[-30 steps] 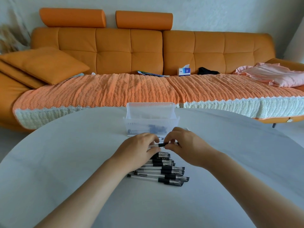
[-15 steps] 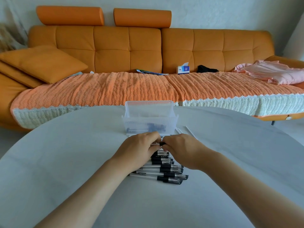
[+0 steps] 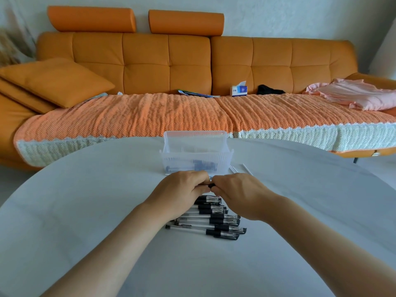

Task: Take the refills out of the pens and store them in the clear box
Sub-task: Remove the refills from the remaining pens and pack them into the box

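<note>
Black pen in hands — box beyond.

- Home living room.
- Long orange sofa well beyond the fingers, bolsters on top.
- Cushion far left of the fingers.
- Knit cover on the seat. Tissue box and pink clothes beyond the fingers, to the right.
- White table under the fingers.

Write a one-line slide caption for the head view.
Left hand and right hand grip one pen between them over a row of pens on the table, before the clear box.
</note>
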Action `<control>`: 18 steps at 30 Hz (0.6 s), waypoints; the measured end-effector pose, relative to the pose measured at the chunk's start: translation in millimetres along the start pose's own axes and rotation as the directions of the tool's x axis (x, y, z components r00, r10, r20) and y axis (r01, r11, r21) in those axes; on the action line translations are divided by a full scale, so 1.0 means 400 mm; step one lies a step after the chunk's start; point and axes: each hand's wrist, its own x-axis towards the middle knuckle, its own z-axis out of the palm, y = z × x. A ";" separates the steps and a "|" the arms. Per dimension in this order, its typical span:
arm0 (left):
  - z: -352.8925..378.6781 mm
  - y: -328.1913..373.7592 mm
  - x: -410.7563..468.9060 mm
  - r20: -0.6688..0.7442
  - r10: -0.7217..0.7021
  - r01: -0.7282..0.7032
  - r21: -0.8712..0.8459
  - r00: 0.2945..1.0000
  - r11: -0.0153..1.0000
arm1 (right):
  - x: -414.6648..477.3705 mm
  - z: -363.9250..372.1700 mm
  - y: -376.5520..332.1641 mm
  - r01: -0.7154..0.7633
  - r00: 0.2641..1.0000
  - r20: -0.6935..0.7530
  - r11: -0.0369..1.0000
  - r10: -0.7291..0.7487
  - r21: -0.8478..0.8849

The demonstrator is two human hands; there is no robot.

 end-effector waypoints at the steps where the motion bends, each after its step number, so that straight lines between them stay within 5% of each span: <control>1: -0.001 0.000 0.000 0.001 0.003 -0.003 -0.010 1.000 1.000 | -0.001 0.001 0.002 0.010 1.000 -0.020 0.999 -0.011 -0.036; 7: -0.005 -0.005 -0.004 0.000 0.007 -0.007 0.051 1.000 0.999 | -0.001 -0.001 0.011 0.019 1.000 -0.005 1.000 -0.019 0.023; 13: 0.000 -0.016 -0.005 -0.030 -0.029 0.033 0.139 0.999 0.990 | -0.014 -0.010 0.033 -0.137 0.991 0.029 0.974 0.134 0.180; 18: -0.007 -0.034 -0.011 -0.030 -0.083 0.087 0.159 0.996 0.983 | -0.027 -0.003 0.077 -0.252 0.968 0.018 0.956 0.252 0.148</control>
